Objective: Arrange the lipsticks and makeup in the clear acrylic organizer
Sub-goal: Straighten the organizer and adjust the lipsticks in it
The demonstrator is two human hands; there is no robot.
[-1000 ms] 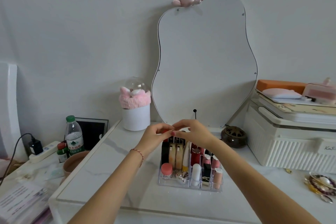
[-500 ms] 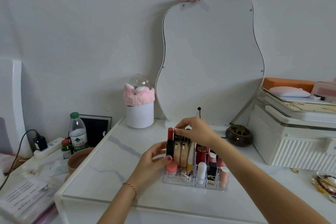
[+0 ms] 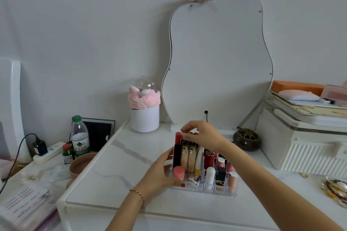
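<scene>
A clear acrylic organizer [image 3: 221,192] stands on the white marble table [image 3: 120,170], filled with upright lipsticks and makeup. A red lipstick [image 3: 177,138] on a black base stands in the back left corner, beside two tall cream bottles [image 3: 187,157]. A pink-lidded jar [image 3: 178,172] and a white tube [image 3: 210,174] sit in the front row. My left hand [image 3: 159,170] cups the organizer's left side, thumb on its front edge. My right hand [image 3: 203,133] reaches over the back row, its fingertips pinching a tall bottle's cap right next to the lipstick tip.
Behind the organizer lean a wavy mirror [image 3: 216,62] and a white pot with a pink headband [image 3: 144,116]. A dark round burner [image 3: 247,139] and a white ribbed box [image 3: 304,146] stand to the right, jewellery [image 3: 336,191] beyond. On the left are a water bottle [image 3: 79,137] and a bowl [image 3: 80,165].
My left hand has dropped from the top of the back row to the organizer's left side. The red lipstick now stands uncovered in the back corner. My right hand stays on top.
</scene>
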